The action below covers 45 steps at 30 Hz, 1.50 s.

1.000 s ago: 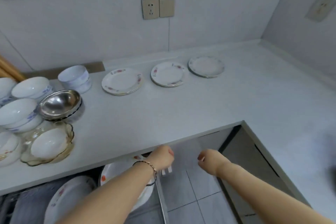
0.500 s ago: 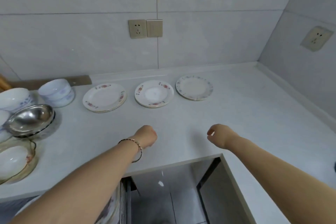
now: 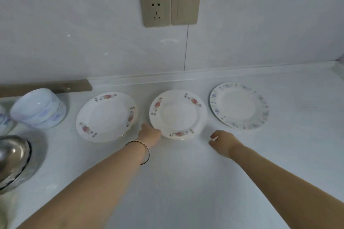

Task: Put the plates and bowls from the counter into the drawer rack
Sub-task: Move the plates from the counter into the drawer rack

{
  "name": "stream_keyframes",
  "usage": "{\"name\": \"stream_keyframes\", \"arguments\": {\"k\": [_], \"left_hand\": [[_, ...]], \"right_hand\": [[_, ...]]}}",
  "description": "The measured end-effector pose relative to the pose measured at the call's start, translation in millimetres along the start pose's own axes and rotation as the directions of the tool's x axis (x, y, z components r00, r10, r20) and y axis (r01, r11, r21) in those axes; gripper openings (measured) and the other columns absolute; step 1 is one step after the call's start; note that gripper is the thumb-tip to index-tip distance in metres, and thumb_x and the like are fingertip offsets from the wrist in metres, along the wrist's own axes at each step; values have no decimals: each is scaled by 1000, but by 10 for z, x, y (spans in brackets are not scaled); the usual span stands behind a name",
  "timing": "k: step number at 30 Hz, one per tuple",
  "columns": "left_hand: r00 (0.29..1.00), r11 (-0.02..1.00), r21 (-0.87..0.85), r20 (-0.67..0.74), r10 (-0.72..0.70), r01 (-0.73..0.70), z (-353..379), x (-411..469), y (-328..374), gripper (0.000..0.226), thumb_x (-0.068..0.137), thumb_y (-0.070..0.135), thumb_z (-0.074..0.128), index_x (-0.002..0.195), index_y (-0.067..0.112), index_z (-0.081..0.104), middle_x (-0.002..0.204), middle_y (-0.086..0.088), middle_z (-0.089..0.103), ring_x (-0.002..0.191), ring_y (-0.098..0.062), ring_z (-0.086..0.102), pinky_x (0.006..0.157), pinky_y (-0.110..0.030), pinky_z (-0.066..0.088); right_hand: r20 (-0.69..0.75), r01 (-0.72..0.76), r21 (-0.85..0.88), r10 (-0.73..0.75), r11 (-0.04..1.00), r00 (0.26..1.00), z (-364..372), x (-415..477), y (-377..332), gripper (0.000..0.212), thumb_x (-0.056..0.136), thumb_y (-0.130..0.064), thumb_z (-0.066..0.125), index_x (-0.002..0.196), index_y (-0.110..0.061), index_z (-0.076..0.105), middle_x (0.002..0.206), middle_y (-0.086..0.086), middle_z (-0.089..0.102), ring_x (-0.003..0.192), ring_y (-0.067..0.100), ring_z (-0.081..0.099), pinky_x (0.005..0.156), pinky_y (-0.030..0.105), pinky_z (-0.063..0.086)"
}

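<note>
Your left hand (image 3: pixel 150 134) touches the centre floral plate (image 3: pixel 177 113), grip unclear; your right hand (image 3: pixel 222 141) hovers loosely curled, empty. Slide fingers under its rim, then lift.

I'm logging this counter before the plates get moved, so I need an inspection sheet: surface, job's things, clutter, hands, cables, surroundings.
Surface: white counter, dishes along its back and left.
Job's things: left floral plate, middle floral plate and blue-rimmed plate in a row; stacked bowls and steel bowl at left.
Clutter: wooden strip against the wall.
Hands: left hand touches the middle floral plate's near rim, fingers hidden; right hand loosely curled, holding nothing.
Cables: nothing seen.
Surroundings: tiled wall with socket and switch.
</note>
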<state>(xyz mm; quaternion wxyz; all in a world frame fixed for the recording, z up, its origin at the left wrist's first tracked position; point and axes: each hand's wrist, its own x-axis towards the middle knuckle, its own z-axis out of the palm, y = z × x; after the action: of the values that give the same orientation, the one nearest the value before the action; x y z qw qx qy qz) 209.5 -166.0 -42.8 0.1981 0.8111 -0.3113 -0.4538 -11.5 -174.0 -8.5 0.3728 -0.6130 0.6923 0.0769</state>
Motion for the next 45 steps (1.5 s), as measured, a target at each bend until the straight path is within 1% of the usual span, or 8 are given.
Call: {"name": "stream_keyframes", "arguments": {"k": [3, 6, 15, 22, 29, 34, 40, 45], "left_hand": [[1000, 995, -98, 0, -22, 22, -18, 430, 108, 26, 78, 5, 56, 102, -4, 61, 76, -15, 62, 69, -27, 62, 56, -29, 53], [997, 982, -183, 68, -41, 53, 15, 749, 110, 33, 67, 0, 56, 99, 1, 63, 99, -19, 69, 93, -34, 66, 82, -50, 57], [998, 954, -294, 27, -59, 64, 82, 1010, 25, 39, 79, -12, 55, 113, 7, 53, 104, -7, 56, 99, -25, 55, 96, -48, 50], [996, 950, -300, 12, -90, 89, 77, 646, -116, 32, 81, -15, 51, 98, 12, 46, 99, -7, 54, 95, -26, 52, 90, -45, 51], [980, 976, -205, 199, -31, 73, -39, -394, -510, 36, 71, -18, 65, 92, 8, 53, 90, -8, 62, 92, -28, 60, 60, -31, 55], [984, 964, -263, 176, 5, 42, 57, -1234, -1043, 36, 68, -20, 63, 99, -1, 62, 103, -20, 69, 97, -36, 66, 76, -47, 58], [988, 945, -319, 151, -15, 63, 111, -2350, -1825, 37, 74, -17, 60, 107, 0, 58, 106, -15, 67, 99, -31, 64, 78, -40, 58], [984, 919, -372, 160, -73, 129, 6, -3094, -2456, 31, 78, -19, 55, 98, 5, 57, 99, -12, 65, 95, -30, 61, 72, -36, 57]], "right_hand": [[-57, -42, 65, 46, 997, 997, 4, 518, -306, 51, 96, -30, 45, 137, 0, 38, 137, 18, 50, 127, 30, 48, 103, 33, 39], [-91, -140, 213, 162, 967, 983, 54, 935, -458, 51, 96, -28, 46, 131, 8, 44, 132, 24, 53, 124, 34, 51, 103, 36, 39], [-102, -169, 646, 303, 744, 947, 210, 1304, -417, 41, 86, -3, 51, 126, 1, 51, 111, 19, 60, 91, 27, 54, 80, 34, 47], [-112, -139, 697, 299, 703, 948, 324, 798, -207, 40, 85, -5, 53, 125, -3, 53, 116, 18, 62, 99, 33, 59, 93, 47, 51], [-108, -57, 700, 184, 712, 977, 401, -84, 250, 38, 84, -3, 51, 121, -8, 55, 101, 13, 64, 86, 29, 59, 75, 36, 48], [-148, 21, 650, 100, 759, 984, 592, -908, 590, 28, 83, -1, 49, 108, -2, 61, 81, 8, 60, 73, 24, 54, 64, 30, 46], [-165, 83, 577, 16, 813, 986, 1062, -1942, 968, 27, 84, 1, 52, 109, 6, 60, 89, 16, 59, 85, 29, 56, 90, 50, 50], [-86, 54, 561, -7, 826, 996, 1517, -2640, 1059, 26, 84, 0, 51, 109, 0, 61, 90, 14, 61, 88, 29, 57, 91, 46, 50]]}}
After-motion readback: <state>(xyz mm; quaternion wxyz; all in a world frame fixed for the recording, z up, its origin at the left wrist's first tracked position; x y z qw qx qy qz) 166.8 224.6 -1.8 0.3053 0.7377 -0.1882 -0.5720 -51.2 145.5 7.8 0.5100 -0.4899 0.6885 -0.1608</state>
